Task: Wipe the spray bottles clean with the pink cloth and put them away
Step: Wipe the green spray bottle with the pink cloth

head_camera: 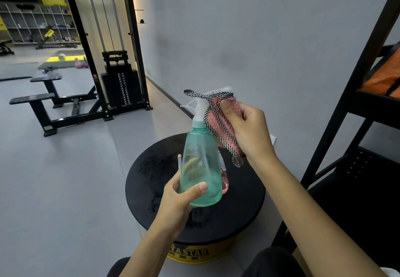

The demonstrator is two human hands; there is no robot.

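Both hands are busy: the left hand (179, 194) grips the green spray bottle (200, 162) by its base above the round black stand (238, 207), and the right hand (249, 129) clutches the pink cloth (218, 125) against its white nozzle (200, 106). A pink bottle (225, 179) stands half-hidden behind it.

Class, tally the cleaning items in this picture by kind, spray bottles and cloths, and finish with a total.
Spray bottles: 2 (green spray bottle; pink spray bottle, mostly hidden behind it)
Cloths: 1 (pink cloth)
Total: 3
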